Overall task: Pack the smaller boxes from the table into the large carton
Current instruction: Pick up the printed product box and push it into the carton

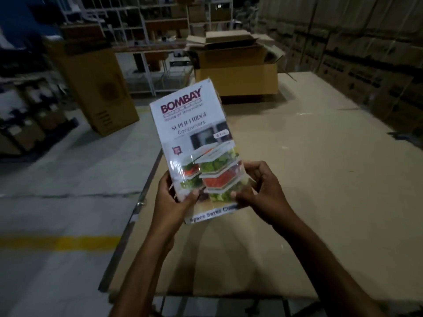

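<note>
Two bare forearms reach forward from the bottom of the view and meet at a small box point(194, 133). The left hand point(176, 197) grips the box's lower left edge, its thumb pressed onto the printed front and its fingers hidden behind. The right hand point(261, 188) grips the lower right edge the same way, with its thumb on the front and its fingers curled round the side.

The box is white and wrapped in glossy film. It carries the word BOMBAY, the line "Containers" and a picture of stacked food tubs. It is held lengthwise, away from the person, with its top end leaning slightly right and its front turned up towards the camera. Its lower end hangs close over the near left part of the surface point(320, 179), which is covered in flat brown cardboard. Whether the two touch cannot be told.

Further along, at the far end of the surface, stands the large carton point(238, 72), brown, with its top flaps open.

To the left lies a grey floor with a yellow line point(59, 243), and a tall brown carton point(96, 88) stands on it. White shelving point(155, 19) runs across the back, and stacked cartons point(366, 53) form a wall on the right.
</note>
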Demonstrator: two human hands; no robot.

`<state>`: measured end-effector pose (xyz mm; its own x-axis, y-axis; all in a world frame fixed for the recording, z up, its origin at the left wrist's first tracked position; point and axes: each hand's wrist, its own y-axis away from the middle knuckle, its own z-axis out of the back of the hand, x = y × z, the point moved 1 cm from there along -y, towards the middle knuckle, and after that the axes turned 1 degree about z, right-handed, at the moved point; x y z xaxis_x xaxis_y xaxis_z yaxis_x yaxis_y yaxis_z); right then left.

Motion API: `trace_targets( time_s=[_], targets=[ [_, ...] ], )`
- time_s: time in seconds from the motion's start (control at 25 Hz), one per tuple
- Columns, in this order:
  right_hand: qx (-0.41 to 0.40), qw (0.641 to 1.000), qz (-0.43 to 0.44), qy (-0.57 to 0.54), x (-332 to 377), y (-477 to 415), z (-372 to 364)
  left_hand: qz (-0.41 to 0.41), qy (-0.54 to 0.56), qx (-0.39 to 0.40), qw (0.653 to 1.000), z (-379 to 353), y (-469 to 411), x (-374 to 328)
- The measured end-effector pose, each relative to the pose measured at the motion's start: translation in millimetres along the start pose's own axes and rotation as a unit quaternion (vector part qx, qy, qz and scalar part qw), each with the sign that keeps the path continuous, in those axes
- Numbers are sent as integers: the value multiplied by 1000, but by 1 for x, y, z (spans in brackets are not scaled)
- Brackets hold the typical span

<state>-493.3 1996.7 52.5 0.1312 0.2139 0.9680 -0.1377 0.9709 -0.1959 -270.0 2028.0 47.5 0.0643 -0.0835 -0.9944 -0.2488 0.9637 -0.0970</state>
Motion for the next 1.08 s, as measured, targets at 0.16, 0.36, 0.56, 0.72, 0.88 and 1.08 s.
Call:
trace_targets(
  time_s=[0.16,0.36,0.56,0.72,0.88,1.08],
  targets=[
    [70,994,-15,80,16,-15,-64,-22,-20,22,999,77,-3,14],
    [-4,994,12,106,38,-43,-176,-54,-60,50,995,183,-30,37],
    [15,994,43,101,49,-62,-298,-37,-18,1,999,308,-65,26],
    [51,997,24,61,61,-81,-375,-14,-35,19,999,383,-98,8],
    [13,999,-31,-42,59,-120,-430,33,-10,-7,999,411,-135,8],
    [-50,994,-59,-73,33,-197,-472,85,-12,-7,996,438,-210,14]
  ],
)
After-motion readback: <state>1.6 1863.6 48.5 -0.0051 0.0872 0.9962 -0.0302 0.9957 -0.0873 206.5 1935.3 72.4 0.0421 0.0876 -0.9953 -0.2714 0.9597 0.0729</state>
